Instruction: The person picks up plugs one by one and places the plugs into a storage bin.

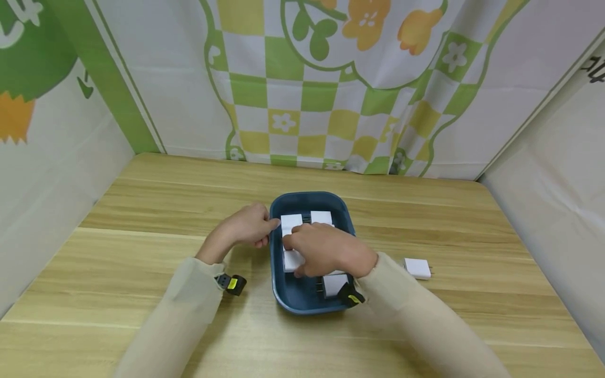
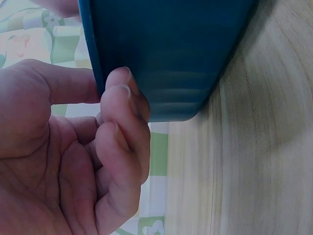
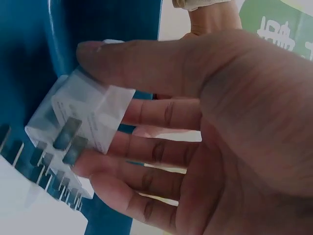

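A dark blue plastic bin [image 1: 302,311] stands on the table with several white plug-in chargers inside, such as one charger [image 1: 334,286] near its front right corner. My left hand [image 1: 250,227] pinches the bin's left rim, thumb on the inner side and curled fingers against the outer wall [image 2: 166,58]. Inside the bin, my right hand [image 1: 326,248] grips a white charger [image 3: 88,105] between thumb and fingers. Its two metal prongs show in the right wrist view, beside a row of other chargers' prongs. The right hand covers part of the chargers in the head view.
Another white charger [image 1: 417,268] lies on the wooden table [image 1: 472,315] right of the bin, prongs pointing right. A checkered green and yellow curtain [image 1: 316,94] hangs behind the table's back edge. White printed cloth walls flank both sides.
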The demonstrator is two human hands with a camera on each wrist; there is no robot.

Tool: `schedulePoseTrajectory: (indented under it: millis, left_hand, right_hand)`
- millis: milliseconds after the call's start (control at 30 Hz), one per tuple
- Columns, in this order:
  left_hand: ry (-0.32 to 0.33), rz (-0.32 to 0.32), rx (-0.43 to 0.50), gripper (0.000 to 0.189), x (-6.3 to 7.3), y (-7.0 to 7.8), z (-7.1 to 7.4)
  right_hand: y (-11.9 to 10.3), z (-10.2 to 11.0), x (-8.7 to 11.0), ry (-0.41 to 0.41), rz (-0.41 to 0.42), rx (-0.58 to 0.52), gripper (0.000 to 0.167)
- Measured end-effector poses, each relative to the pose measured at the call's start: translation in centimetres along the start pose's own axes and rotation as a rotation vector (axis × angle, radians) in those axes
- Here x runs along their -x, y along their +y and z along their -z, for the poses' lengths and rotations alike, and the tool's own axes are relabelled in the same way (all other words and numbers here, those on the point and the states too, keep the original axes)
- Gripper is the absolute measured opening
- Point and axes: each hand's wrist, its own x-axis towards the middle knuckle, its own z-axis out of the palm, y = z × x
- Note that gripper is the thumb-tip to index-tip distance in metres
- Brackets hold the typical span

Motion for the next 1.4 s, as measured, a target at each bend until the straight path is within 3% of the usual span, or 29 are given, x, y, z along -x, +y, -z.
schedulePoseTrajectory:
  millis: [900, 1400]
  left_hand:
    - [0.0, -0.006, 0.007, 0.046, -0.1, 0.1, 0.1]
    - [0.005, 0.004, 0.029, 0.045, 0.0, 0.2, 0.0]
  right_hand:
    - [-0.5, -0.9, -0.6, -0.066, 0.005, 0.058, 0.047]
    - [-0.7, -1.6, -1.0, -0.047, 0.008, 0.095, 0.05]
